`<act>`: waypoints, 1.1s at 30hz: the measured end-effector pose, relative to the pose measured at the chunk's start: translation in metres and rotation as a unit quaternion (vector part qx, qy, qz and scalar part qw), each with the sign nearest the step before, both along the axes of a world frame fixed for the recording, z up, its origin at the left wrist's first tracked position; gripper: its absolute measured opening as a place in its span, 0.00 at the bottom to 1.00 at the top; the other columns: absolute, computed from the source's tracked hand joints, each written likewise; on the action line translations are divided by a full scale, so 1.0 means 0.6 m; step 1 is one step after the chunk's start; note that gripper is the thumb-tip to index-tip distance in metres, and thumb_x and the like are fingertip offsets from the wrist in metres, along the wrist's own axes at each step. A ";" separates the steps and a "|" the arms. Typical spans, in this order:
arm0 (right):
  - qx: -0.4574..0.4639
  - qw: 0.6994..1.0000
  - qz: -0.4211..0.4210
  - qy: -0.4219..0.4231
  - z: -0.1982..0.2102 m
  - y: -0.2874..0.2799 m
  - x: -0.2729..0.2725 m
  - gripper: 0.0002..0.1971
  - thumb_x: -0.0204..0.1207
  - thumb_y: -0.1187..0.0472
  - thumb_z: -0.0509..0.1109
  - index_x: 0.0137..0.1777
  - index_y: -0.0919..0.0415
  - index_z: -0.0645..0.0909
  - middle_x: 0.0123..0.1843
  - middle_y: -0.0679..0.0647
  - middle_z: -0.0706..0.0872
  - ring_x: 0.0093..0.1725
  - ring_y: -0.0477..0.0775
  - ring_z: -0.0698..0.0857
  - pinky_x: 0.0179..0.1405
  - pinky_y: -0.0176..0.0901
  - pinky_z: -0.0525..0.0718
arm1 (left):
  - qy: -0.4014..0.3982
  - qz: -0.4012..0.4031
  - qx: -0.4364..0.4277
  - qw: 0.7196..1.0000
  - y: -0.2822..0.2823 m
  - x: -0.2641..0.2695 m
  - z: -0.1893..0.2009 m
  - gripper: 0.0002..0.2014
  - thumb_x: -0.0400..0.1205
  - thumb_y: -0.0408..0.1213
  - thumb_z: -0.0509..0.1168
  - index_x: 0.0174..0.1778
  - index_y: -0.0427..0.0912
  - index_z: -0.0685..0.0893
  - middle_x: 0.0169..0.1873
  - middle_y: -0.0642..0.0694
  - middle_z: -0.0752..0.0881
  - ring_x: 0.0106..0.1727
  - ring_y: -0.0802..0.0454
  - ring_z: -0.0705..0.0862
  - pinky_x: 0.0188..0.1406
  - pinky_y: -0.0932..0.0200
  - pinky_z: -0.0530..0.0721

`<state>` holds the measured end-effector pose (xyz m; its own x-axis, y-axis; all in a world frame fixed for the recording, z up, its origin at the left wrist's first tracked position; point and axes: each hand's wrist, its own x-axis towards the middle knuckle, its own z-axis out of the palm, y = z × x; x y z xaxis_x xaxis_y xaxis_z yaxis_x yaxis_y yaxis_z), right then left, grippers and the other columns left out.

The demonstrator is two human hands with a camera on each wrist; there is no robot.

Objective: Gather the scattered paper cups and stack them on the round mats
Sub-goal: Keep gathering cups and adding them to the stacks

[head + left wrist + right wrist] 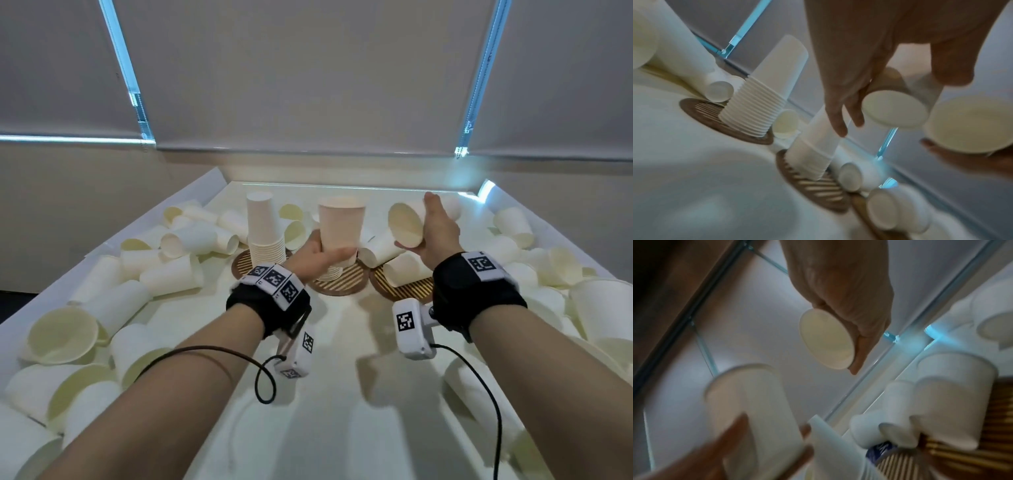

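Note:
My left hand (320,256) grips a white paper cup (340,233) near its base, mouth up, just above a short upside-down stack (330,273) on the middle round mat (342,286). In the left wrist view the held cup's base (894,110) faces the camera between my fingers (838,113). My right hand (438,228) holds another cup (406,222) on its side, mouth toward the left. The right wrist view shows this cup's mouth (826,340). A tall upside-down stack (265,233) stands on the left mat (241,267). One cup (406,269) lies on the right mat (407,289).
Several loose cups lie heaped along the left side (164,260) and the right side (548,263) of the white table (342,342), with more behind the mats. Raised white walls (191,192) border the table. Window blinds hang behind it.

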<state>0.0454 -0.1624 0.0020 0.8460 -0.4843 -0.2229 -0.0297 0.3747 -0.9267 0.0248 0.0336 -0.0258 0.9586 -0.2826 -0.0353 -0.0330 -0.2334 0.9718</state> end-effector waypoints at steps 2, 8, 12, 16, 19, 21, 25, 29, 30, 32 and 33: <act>0.052 0.996 0.068 -0.019 -0.003 0.030 0.002 0.28 0.75 0.45 0.66 0.69 0.61 0.67 0.60 0.61 0.78 0.53 0.62 0.82 0.34 0.55 0.88 | -0.040 0.008 -0.060 0.997 0.002 0.003 0.017 0.46 0.67 0.51 0.75 0.79 0.46 0.60 0.70 0.46 0.76 0.70 0.49 0.76 0.73 0.47 0.73; 0.209 0.962 0.173 0.002 -0.023 0.088 0.004 0.19 0.79 0.59 0.61 0.68 0.66 0.76 0.61 0.68 0.85 0.57 0.67 0.85 0.29 0.57 0.89 | -0.081 -0.023 -0.073 0.994 -0.012 0.005 0.038 0.43 0.73 0.48 0.74 0.81 0.52 0.57 0.73 0.54 0.74 0.75 0.55 0.69 0.78 0.50 0.65; 0.266 0.946 0.185 -0.008 -0.029 0.105 0.005 0.11 0.80 0.62 0.59 0.58 0.64 0.78 0.44 0.64 0.89 0.43 0.63 0.88 0.28 0.55 0.90 | -0.100 -0.006 -0.012 0.995 -0.017 0.009 0.028 0.37 0.78 0.40 0.71 0.79 0.52 0.58 0.66 0.54 0.73 0.70 0.56 0.70 0.64 0.63 0.65; 0.307 0.936 0.174 -0.007 -0.033 0.111 0.011 0.16 0.79 0.57 0.60 0.62 0.65 0.75 0.53 0.66 0.82 0.52 0.67 0.83 0.43 0.57 0.87 | -0.098 0.002 0.027 0.995 -0.014 0.014 0.020 0.48 0.72 0.38 0.77 0.81 0.52 0.52 0.80 0.40 0.60 0.81 0.46 0.60 0.73 0.56 0.61; 0.299 0.938 0.173 -0.032 -0.042 0.110 0.015 0.17 0.79 0.52 0.62 0.62 0.62 0.73 0.52 0.64 0.81 0.43 0.65 0.87 0.30 0.56 0.89 | -0.130 0.015 0.008 0.991 -0.010 0.011 0.027 0.57 0.65 0.35 0.81 0.82 0.52 0.48 0.80 0.39 0.57 0.81 0.45 0.59 0.76 0.53 0.61; 0.296 0.941 0.161 -0.032 -0.049 0.110 0.016 0.19 0.79 0.54 0.60 0.67 0.62 0.72 0.53 0.62 0.84 0.37 0.63 0.89 0.23 0.50 0.87 | -0.201 0.016 0.012 0.979 -0.010 0.011 0.031 0.59 0.62 0.35 0.83 0.81 0.53 0.50 0.79 0.44 0.58 0.80 0.50 0.59 0.75 0.57 0.61; 0.284 0.951 0.122 -0.010 -0.054 0.116 0.015 0.25 0.77 0.55 0.61 0.73 0.62 0.70 0.67 0.60 0.82 0.59 0.62 0.85 0.26 0.49 0.88 | -0.347 0.004 0.018 0.938 -0.017 0.009 0.039 0.52 0.61 0.39 0.83 0.76 0.63 0.58 0.73 0.52 0.64 0.74 0.58 0.63 0.71 0.70 0.61; 0.260 0.956 0.135 -0.035 -0.025 0.116 0.005 0.13 0.80 0.55 0.61 0.57 0.62 0.78 0.44 0.60 0.84 0.41 0.58 0.85 0.27 0.46 0.88 | -0.411 0.036 0.113 0.904 -0.018 0.026 0.027 0.33 0.73 0.47 0.69 0.76 0.56 0.69 0.76 0.46 0.65 0.78 0.50 0.65 0.77 0.49 0.65; 0.242 0.958 0.145 -0.048 -0.021 0.120 0.007 0.14 0.79 0.53 0.63 0.56 0.62 0.78 0.43 0.60 0.85 0.41 0.58 0.85 0.33 0.48 0.89 | -0.396 0.029 0.134 0.908 -0.018 0.031 0.021 0.31 0.76 0.45 0.64 0.77 0.52 0.68 0.77 0.45 0.65 0.78 0.48 0.64 0.77 0.50 0.63; 0.192 0.964 0.170 -0.071 -0.010 0.130 0.011 0.18 0.76 0.52 0.68 0.60 0.64 0.76 0.47 0.61 0.86 0.45 0.60 0.87 0.47 0.54 0.86 | -0.353 0.016 0.123 0.927 -0.017 0.038 0.018 0.29 0.80 0.37 0.58 0.80 0.45 0.64 0.78 0.42 0.65 0.79 0.47 0.64 0.75 0.60 0.60; 0.163 0.966 0.181 -0.085 -0.005 0.134 0.015 0.22 0.75 0.51 0.71 0.63 0.64 0.75 0.50 0.62 0.86 0.47 0.61 0.86 0.52 0.56 0.84 | -0.340 0.022 0.112 0.934 -0.014 0.041 0.020 0.27 0.82 0.33 0.57 0.80 0.44 0.63 0.77 0.42 0.67 0.78 0.47 0.65 0.72 0.65 0.60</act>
